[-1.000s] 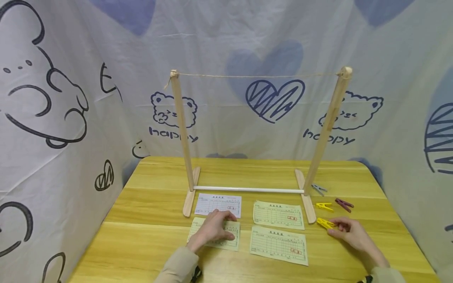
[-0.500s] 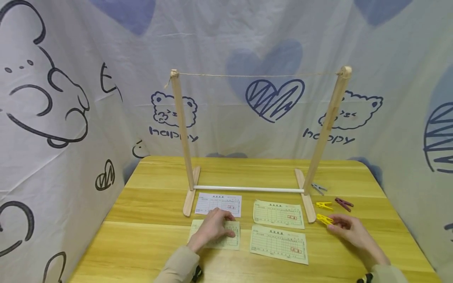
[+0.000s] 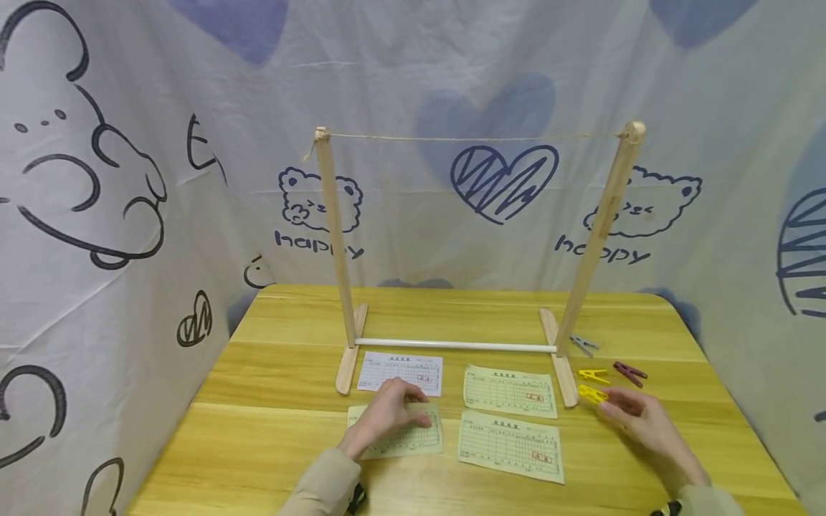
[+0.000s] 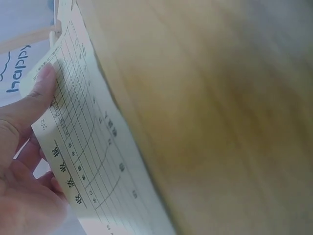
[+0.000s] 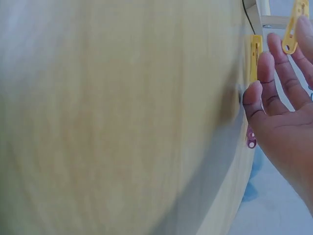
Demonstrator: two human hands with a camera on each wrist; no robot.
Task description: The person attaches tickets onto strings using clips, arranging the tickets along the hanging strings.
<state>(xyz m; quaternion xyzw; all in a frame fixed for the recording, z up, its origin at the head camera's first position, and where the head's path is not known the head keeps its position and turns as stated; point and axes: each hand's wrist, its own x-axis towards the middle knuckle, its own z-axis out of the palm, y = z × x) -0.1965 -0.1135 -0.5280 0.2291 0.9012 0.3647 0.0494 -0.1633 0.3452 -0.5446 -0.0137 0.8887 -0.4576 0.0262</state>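
My left hand (image 3: 387, 417) pinches a pale yellow-green receipt slip (image 3: 409, 441) at the front left. In the left wrist view the thumb lies on the printed face of the receipt slip (image 4: 93, 122), the fingers behind it, and the slip is tilted off the table. To the right, my right hand (image 3: 644, 419) holds a yellow clothespin (image 3: 591, 394) by its end; the right wrist view has this clothespin (image 5: 293, 29) raised above the tabletop. Close by lie a second yellow clothespin (image 3: 592, 375), a dark purple clothespin (image 3: 629, 373) and a grey clothespin (image 3: 584, 345).
A wooden frame has two posts (image 3: 338, 236), a string (image 3: 471, 139) tied between their tops and a white rod (image 3: 454, 345) low down. In front lie a white slip (image 3: 390, 364) and two greenish slips (image 3: 508, 392). A printed cloth (image 3: 400, 64) surrounds the wooden table (image 3: 271, 373).
The right hand has lifted the yellow clothespin slightly up and away from me. In the left hand, the receipt slip has shifted and tilted up a little.
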